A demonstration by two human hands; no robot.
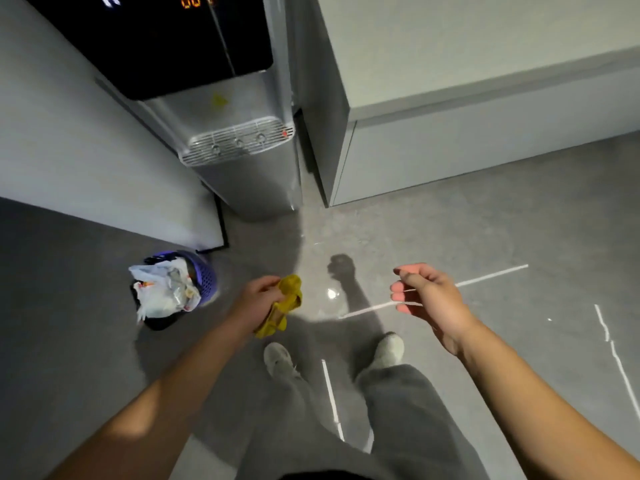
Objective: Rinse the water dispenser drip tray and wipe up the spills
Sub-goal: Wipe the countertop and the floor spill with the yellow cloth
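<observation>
Only readable thing is an orange "00" on the water dispenser at 12 o'clock, top cut off. Its drip tray sits in place on the front ledge. Glossy grey tile floor, grey cabinet at 1 o'clock, overfull trash bin at 9. Left hand clenches a yellow cloth; right hand is loosely curled, empty.

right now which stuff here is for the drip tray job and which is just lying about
For the job:
drip tray on the water dispenser
yellow cloth in the left hand

Just there:
full waste bin
grey cabinet
right hand, holding nothing
</observation>
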